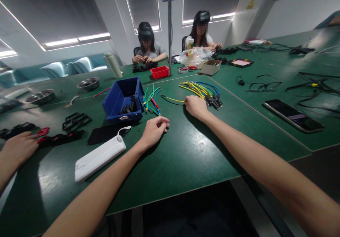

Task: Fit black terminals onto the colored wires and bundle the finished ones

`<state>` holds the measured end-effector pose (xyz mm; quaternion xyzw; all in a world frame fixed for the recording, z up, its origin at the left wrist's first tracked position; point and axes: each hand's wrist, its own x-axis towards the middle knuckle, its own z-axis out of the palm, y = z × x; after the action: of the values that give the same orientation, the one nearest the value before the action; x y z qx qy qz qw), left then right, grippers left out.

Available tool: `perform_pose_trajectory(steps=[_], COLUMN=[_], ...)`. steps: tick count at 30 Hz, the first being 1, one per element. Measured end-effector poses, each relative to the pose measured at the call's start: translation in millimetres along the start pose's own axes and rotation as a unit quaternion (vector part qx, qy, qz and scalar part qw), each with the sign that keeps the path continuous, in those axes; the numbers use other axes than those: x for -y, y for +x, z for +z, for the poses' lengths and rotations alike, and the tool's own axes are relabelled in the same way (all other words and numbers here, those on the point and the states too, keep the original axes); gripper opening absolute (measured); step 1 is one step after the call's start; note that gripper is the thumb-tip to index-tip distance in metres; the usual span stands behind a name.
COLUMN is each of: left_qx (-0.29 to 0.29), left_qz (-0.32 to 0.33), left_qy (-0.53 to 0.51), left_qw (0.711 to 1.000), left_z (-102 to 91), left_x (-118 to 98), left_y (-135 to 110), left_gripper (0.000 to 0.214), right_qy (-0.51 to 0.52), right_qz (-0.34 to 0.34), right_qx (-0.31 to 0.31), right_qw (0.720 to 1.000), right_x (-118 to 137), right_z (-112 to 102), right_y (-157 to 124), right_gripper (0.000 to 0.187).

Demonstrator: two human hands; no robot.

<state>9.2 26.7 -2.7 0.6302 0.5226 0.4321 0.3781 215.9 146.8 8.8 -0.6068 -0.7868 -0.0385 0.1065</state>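
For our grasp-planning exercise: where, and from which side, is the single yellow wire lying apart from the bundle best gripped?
The yellow wire is thin and lies flat on the table, running left to right. Probably pinch it from above near its right end, beside the right hand, closing across its length.

We see the bin left of the wire bundle, loose wires between them, and the power bank before the bin.
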Motion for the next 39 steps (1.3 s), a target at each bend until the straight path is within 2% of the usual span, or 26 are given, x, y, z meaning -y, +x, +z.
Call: perform_pose_trajectory(steps=[8,20,28,39], left_qx=[0.006,0.010,0.011,0.015], left_qz=[0.003,0.004,0.003,0.006], left_qy=[0.002,0.001,-0.004,0.004], left_qw=[1.000,1.000,1.000,1.000], left_z=[-0.1,-0.5,0.0,-0.3], left_x=[1.3,1.6,1.4,-0.6], left_y=[-0.6,-0.4,-0.2,-1.0], left_gripper=[0.020,0.019,0.019,0.019], right_qy=[0.013,0.053,0.077,0.053], right_qz=[0.033,0.129,0.145,0.160], right_qx=[-0.013,-0.092,-0.130,-0.103], right_qw=[0.999,0.986,0.978,0.980], right_x=[0.6,-11.2,-18.3,-20.0], right_z=[-4.0,-7.1,-8.8,-7.4], right_y=[0.3,7.6,7.9,6.9], right_gripper=[0.028,0.030,0.031,0.032])
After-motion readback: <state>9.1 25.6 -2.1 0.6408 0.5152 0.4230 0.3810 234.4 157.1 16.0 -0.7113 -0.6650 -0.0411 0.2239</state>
